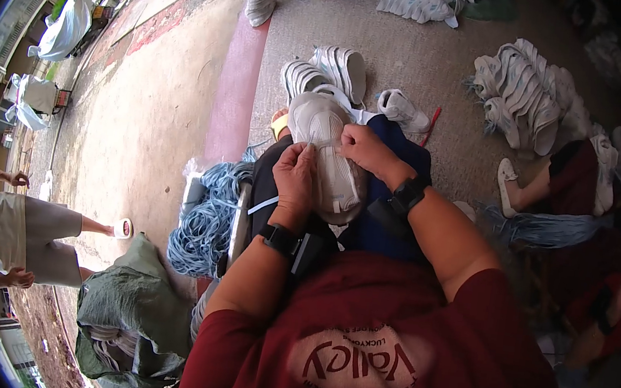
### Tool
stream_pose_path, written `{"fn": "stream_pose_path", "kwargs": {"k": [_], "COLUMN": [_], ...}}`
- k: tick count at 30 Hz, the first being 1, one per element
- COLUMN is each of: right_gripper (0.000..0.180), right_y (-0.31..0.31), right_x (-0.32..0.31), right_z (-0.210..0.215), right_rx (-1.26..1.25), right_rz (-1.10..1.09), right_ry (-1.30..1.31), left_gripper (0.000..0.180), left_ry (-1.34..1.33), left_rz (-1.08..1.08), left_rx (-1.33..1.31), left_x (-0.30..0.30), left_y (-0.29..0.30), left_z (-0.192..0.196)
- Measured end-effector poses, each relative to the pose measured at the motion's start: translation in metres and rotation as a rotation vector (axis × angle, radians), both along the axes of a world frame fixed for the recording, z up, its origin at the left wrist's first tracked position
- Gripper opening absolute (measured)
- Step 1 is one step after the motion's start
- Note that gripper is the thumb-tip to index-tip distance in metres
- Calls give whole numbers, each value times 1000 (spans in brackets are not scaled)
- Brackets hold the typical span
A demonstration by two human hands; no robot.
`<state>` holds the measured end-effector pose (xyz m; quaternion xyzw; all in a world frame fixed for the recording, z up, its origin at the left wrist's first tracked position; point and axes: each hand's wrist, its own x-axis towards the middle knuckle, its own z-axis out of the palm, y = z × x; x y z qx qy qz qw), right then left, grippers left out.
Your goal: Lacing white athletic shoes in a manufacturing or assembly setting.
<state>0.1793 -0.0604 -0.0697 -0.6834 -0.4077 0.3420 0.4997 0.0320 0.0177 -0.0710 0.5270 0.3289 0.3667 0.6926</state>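
A pale grey-white shoe upper [339,183] lies lengthwise across my lap, its toe pointing away from me. At its lacing area, my left hand [295,173] is closed in a pinch on what looks like a thin pale blue shoelace. My right hand [369,148] is closed too, fingertips against the upper's right side; what it pinches is hidden. A pale blue lace strand [262,205] shows beside my left wrist. Just beyond the upper are stacked white shoe uppers [340,70] and a single white shoe [403,111].
Left of my lap, blue laces [211,217] hang in a thick bundle. A green sack [129,311] holds more shoe pieces. Another pile of white uppers [521,92] lies at right, near a seated person. A person in grey shorts [53,240] stands at far left.
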Motion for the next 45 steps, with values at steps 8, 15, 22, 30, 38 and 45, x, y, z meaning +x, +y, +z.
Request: {"fn": "stream_pose_path", "kwargs": {"k": [8, 15, 22, 30, 38, 45], "right_gripper": [24, 30, 23, 27, 23, 12], "right_y": [2, 9, 15, 15, 15, 3], "right_x": [2, 0, -2, -6, -3, -10], "right_z": [1, 8, 1, 0, -7, 3], "right_rx": [21, -149, -199, -172, -178, -118], "right_rz": [-7, -37, -115, -136, -121, -125], "right_ry": [116, -61, -84, -21, -122, -189], "left_gripper": [8, 12, 14, 17, 15, 12], "left_ry": [63, 440, 630, 744, 702, 603], "left_rz": [-250, -379, -497, -648, -668, -573], "left_rx": [-241, 265, 406, 528, 486, 1117], "left_x": [-14, -14, -5, 7, 4, 11], "left_y": [15, 32, 45, 53, 55, 48], "left_z": [19, 25, 37, 46, 40, 29]}}
